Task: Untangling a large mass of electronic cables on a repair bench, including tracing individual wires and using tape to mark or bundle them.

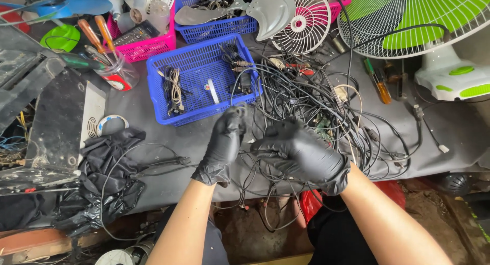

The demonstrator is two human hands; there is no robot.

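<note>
Head view of a cluttered grey worktop. Both hands wear black gloves and work at the near edge of a tangle of black cables. The left hand is raised, its fingers pressed together in a pinch on a coiled black cable end, held just in front of the blue basket. The right hand lies palm-down over strands of the same tangle, fingers curled and closed around several of them; exactly which strand it grips cannot be told. Strands hang over the worktop edge between the two forearms.

The blue basket holds a few bundled leads and a small plug adapter. Behind it stand a pink basket of tools and a second blue basket. A white fan grille and a green-bladed fan stand at the right. An orange-handled screwdriver lies beside the tangle, and crumpled black plastic lies at the left.

Judged from this pose, freeing one cable goes best if the pinched end is kept high and taut while the other hand holds the mass down, following the strand through each loop rather than pulling hard, which would tighten the knots.
</note>
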